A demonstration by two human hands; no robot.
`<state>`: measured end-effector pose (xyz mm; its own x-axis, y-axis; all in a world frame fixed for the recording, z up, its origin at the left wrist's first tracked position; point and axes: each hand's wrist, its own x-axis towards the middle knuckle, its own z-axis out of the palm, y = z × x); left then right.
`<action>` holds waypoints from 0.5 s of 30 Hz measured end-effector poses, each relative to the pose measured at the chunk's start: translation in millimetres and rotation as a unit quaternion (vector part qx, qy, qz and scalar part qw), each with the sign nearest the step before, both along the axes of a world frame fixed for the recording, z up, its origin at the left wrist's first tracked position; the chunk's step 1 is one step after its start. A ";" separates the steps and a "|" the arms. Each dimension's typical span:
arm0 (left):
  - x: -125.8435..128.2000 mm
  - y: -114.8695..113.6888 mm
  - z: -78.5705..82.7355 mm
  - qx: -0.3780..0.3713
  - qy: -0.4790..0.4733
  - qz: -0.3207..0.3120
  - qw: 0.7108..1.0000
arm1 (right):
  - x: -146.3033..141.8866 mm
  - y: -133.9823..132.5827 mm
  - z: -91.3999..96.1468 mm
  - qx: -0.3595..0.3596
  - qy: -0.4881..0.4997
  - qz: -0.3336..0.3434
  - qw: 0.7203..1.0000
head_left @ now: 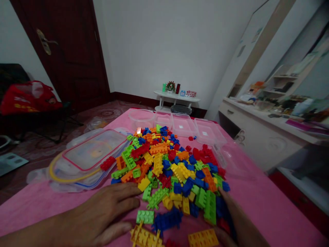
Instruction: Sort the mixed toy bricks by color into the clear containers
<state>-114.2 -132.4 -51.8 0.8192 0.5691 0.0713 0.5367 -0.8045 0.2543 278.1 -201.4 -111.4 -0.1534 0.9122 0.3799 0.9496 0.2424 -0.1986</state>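
- One pink table (267,193) sits under the brick pile (167,161). Its bare cloth gives open room right of the pile, most of all on the near right. Its far edge is just past the tubs behind the pile.
- One big pile of toy bricks is the middle of it all: red, blue, green, yellow and orange, too mixed up to count.
- One stack of clear lids (87,151) lies just left of the pile, so there is little room there. The lids overlap, so I cannot count them.
- Five clear tubs (207,132): four in a row behind the pile, one at its right side.
- Two hands are at the near end of the pile. The left hand (113,207) is flat and loose, fingers out, at the left edge. The right hand (238,219) curves round the right edge; I cannot tell if it grips a brick.
- Four bricks show well at the pile's near end: one light green (145,216), one dark blue (167,220), one yellow (145,236), one orange-yellow (203,238).
- One red brick (108,163) is on the lids, left of the pile.
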 end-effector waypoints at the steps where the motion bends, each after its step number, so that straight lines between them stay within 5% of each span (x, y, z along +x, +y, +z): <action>1: 5.1 3.3 0.1 -0.006 0.015 -0.003 1.000 | -7.6 11.3 5.7 -0.015 0.007 0.011 1.000; 8: 40.9 29.8 -4.7 -0.029 -0.034 0.026 0.999 | -52.2 86.6 24.4 -0.118 0.134 0.063 0.982; 15: 75.6 76.8 23.6 -0.076 -0.059 -0.005 0.995 | -92.6 146.1 56.8 -0.140 0.243 0.048 0.959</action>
